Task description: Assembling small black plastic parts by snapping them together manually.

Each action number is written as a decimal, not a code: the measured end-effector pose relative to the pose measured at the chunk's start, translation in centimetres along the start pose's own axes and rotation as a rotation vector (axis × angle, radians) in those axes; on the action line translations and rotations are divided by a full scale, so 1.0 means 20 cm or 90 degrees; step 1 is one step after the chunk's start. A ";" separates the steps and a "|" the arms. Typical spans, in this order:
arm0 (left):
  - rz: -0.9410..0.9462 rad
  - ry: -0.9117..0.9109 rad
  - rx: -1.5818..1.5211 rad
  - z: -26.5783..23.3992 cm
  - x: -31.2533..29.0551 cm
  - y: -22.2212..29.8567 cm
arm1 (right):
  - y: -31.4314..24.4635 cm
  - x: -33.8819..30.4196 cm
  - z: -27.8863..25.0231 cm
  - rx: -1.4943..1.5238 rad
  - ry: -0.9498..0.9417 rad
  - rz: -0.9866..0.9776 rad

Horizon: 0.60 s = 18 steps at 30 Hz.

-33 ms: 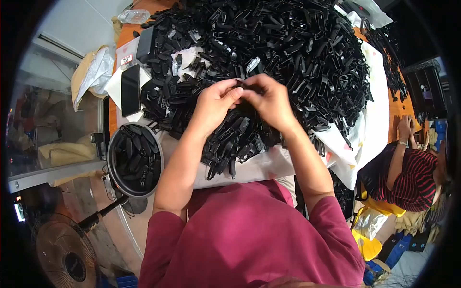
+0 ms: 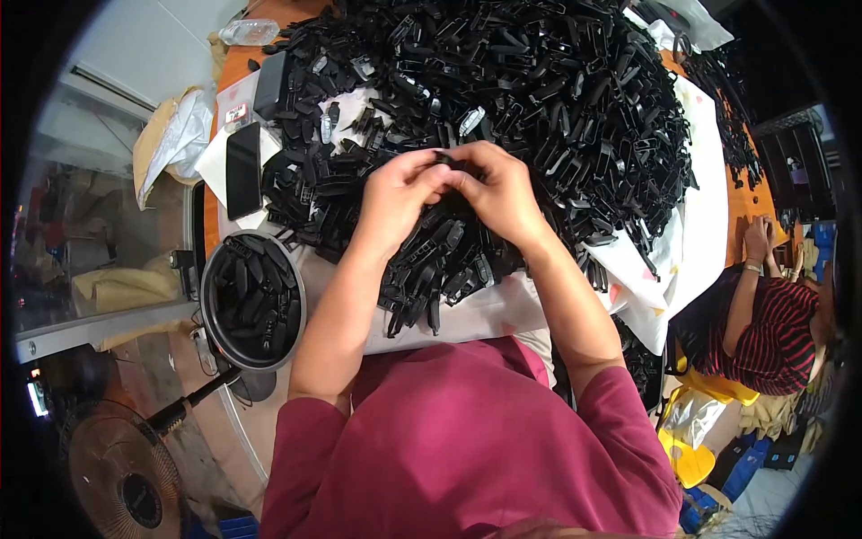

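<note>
My left hand (image 2: 395, 193) and my right hand (image 2: 505, 190) meet over the near side of a big heap of small black plastic parts (image 2: 539, 81). Fingers and thumbs of both are closed in a pinch around one small black plastic part (image 2: 444, 158). Most of that part is hidden by the fingertips, so its exact kind does not show. Loose parts of the same look, some with shiny faces, lie below and between my forearms. To the left, a round grey bowl (image 2: 209, 301) holds several elongated black pieces.
A phone (image 2: 243, 171) lies at the table's left edge, near a dark box (image 2: 271, 85) and a clear bottle (image 2: 250, 32). White sheeting (image 2: 705, 180) covers the right side. A fan (image 2: 126, 476) stands lower left. Another person in stripes (image 2: 763, 332) sits far right.
Both hands have shifted very slightly, and the fingers have turned a little around the black part. Everything else stays as it was.
</note>
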<state>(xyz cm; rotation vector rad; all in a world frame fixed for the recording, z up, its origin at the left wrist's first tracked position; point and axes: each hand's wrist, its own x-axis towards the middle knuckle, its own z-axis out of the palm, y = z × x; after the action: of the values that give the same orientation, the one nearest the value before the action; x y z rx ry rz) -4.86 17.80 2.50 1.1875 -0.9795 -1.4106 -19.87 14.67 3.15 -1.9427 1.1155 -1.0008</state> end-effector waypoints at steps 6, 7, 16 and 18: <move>0.128 0.161 -0.060 -0.16 -0.06 -0.04 | 0.14 0.27 0.21 -0.468 -0.074 -0.194; 0.167 0.132 -0.061 -0.16 -0.09 -0.02 | 0.16 0.29 0.23 -0.465 -0.072 -0.193; 0.194 0.039 -0.115 -0.16 -0.17 0.07 | -0.13 0.08 -0.03 0.010 -0.023 -0.108; 0.149 0.001 -0.180 -0.14 -0.17 0.09 | -0.18 0.00 -0.03 0.194 -0.024 0.056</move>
<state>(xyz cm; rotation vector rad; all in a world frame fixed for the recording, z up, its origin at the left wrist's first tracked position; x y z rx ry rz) -1.68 20.86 4.19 0.8375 -0.8536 -1.3101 -19.06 16.10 6.47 -1.6489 0.9564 -1.0172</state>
